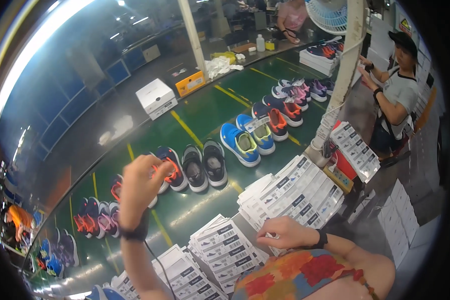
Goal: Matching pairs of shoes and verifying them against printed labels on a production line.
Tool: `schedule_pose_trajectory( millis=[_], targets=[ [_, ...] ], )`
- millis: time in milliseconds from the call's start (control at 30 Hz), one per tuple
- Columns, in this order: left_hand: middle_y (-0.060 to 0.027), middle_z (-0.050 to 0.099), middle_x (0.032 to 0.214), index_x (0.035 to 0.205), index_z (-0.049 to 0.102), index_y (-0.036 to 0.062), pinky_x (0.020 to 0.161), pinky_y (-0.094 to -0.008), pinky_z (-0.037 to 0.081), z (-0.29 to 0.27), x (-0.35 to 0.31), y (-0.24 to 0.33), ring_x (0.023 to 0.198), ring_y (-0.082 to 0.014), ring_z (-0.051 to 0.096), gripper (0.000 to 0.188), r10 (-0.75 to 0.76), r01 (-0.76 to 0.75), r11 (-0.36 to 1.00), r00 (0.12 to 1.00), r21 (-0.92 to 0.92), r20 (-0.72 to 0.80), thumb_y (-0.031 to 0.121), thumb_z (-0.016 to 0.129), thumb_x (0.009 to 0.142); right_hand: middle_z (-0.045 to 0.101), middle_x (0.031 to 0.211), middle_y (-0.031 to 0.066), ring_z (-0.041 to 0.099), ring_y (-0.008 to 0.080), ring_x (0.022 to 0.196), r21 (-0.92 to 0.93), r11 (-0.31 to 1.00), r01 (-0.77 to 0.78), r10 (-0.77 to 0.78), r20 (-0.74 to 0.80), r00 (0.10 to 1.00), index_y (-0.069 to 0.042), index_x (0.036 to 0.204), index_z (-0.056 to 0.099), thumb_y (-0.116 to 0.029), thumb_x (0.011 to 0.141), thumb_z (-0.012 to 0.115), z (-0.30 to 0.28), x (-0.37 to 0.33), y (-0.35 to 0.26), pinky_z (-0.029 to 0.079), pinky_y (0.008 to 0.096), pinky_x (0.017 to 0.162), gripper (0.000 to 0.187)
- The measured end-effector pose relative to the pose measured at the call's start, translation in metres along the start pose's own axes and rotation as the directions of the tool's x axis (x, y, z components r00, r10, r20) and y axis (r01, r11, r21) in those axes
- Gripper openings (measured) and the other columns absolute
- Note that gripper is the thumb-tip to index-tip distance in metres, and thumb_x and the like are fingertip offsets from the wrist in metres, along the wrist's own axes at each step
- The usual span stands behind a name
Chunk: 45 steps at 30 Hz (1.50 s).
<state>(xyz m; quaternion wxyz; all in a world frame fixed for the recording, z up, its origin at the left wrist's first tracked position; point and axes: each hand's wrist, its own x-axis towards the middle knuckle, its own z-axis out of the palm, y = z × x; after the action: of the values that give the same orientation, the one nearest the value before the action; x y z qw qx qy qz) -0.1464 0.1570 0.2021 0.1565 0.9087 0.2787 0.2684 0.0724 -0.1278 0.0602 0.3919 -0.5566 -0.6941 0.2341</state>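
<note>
My left hand (142, 182) is raised over the conveyor, in front of a pair of navy shoes with orange lining (171, 167). Its fingers are curled in with the thumb near them, and whatever they may hold is hidden. Just right of it stands a pair of black and grey shoes (205, 167). Low on the right, my right hand (285, 233) hovers over or rests on printed label sheets (295, 192), fingers bent together; I cannot make out anything in them. Another stack of label sheets (227, 245) lies between my hands.
Blue shoes (247, 140) and more pairs line the green conveyor (195, 207). A white shoebox (156, 97) and an orange box (190, 83) sit along its far edge. A pole (337, 90) rises at right, near a co-worker (397, 95). A fan (330, 15) hangs above.
</note>
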Motion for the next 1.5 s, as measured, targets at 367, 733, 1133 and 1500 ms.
schedule_pose_trajectory(
  millis=[367,733,1133,1500],
  targets=[
    [-0.0219,0.06,0.106,0.104,0.076,0.0128,0.091,-0.0495,0.047,0.158,-0.033,-0.193,0.11,-0.0376,0.055,0.074,-0.459,0.405,0.814,0.888,0.416,0.032,0.064,0.081,0.051,0.068,0.079,0.0075,0.066,0.0264,0.072,0.038,0.989,-0.143,0.141,0.044,0.989,-0.007,0.092,0.069,-0.029,0.095,0.063,0.008,-0.012,0.021,0.051,0.0352,0.064,0.023],
    [-0.0145,0.074,0.083,0.089,0.078,0.0122,0.077,-0.0458,0.054,0.121,-0.068,-0.227,0.078,-0.0302,0.072,0.065,-0.328,0.313,0.728,0.94,0.609,-0.092,0.071,0.077,0.06,0.067,0.074,0.008,0.065,0.0281,0.067,0.069,0.984,-0.165,0.164,0.017,0.986,-0.007,0.088,0.065,-0.031,0.095,0.061,0.005,-0.006,0.032,0.049,0.0361,0.061,0.025],
    [-0.0185,0.065,0.103,0.106,0.065,-0.0045,0.092,-0.0407,0.047,0.047,-0.079,-0.081,0.1,-0.0342,0.063,0.036,-0.095,0.095,0.995,0.995,-0.03,0.001,0.01,0.075,0.074,0.064,0.079,0.0084,0.06,0.0246,0.066,0.163,0.987,0.007,-0.037,0.185,0.982,-0.005,0.093,0.065,-0.022,0.093,0.063,-0.016,0.039,0.013,0.046,0.0336,0.059,0.017],
    [-0.0171,0.057,0.134,0.136,0.052,0.0051,0.11,-0.0469,0.039,-0.032,-0.089,0.152,0.128,-0.0301,0.053,0.036,0.347,-0.313,-0.287,0.847,-0.905,-0.403,0.019,0.042,0.105,0.066,0.081,0.0082,0.063,0.0272,0.07,0.147,0.963,0.226,-0.254,0.22,0.942,-0.004,0.086,0.067,-0.018,0.09,0.066,0.019,0.092,-0.001,0.05,0.0358,0.063,0.015]
  ],
)
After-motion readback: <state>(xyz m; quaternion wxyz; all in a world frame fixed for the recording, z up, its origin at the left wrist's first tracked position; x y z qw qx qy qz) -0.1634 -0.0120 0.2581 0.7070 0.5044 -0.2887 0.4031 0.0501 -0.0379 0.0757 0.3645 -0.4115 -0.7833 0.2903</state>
